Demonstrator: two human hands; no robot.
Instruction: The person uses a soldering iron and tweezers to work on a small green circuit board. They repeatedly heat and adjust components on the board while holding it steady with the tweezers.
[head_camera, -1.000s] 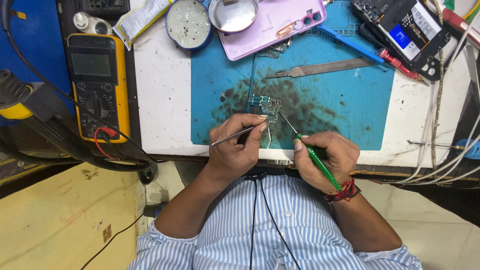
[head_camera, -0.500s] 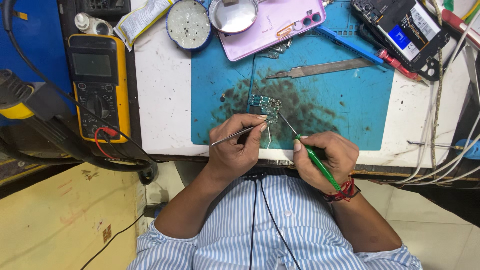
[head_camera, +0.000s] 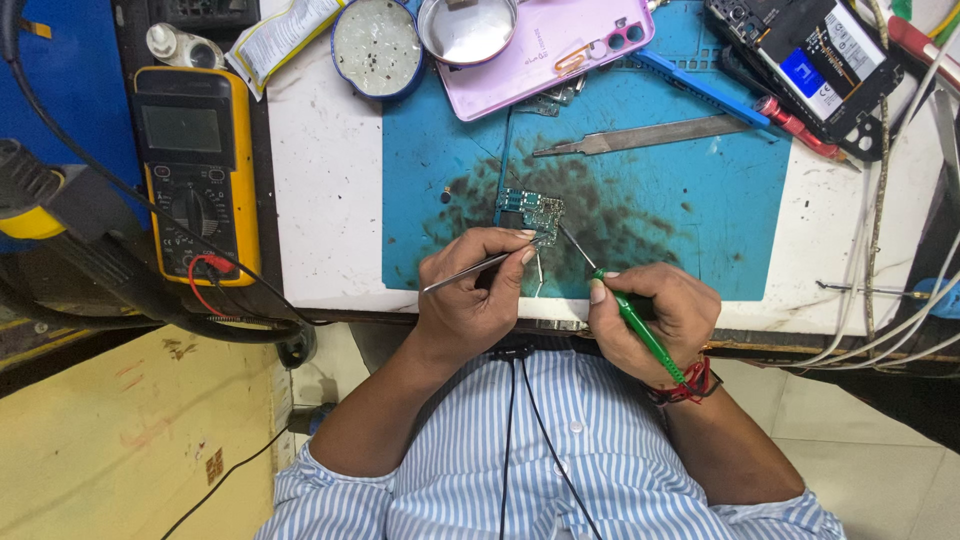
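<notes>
Left hand (head_camera: 470, 305) pinches tweezers (head_camera: 470, 271) against a small circuit board (head_camera: 533, 213); right hand (head_camera: 655, 318) grips a green-handled tool (head_camera: 640, 330), tip just right of it, over the blue mat (head_camera: 690, 210).

A person seen from above wears a shirt (head_camera: 560, 470) with thin blue and white vertical stripes, small white buttons down the front and sleeves rolled above the elbows. 2 thin black cords (head_camera: 520, 440) hang down the chest beside the buttons. Red thread bands (head_camera: 685, 385) circle the right wrist.

No visible shift in either hand (head_camera: 478, 300) since earlier.
</notes>
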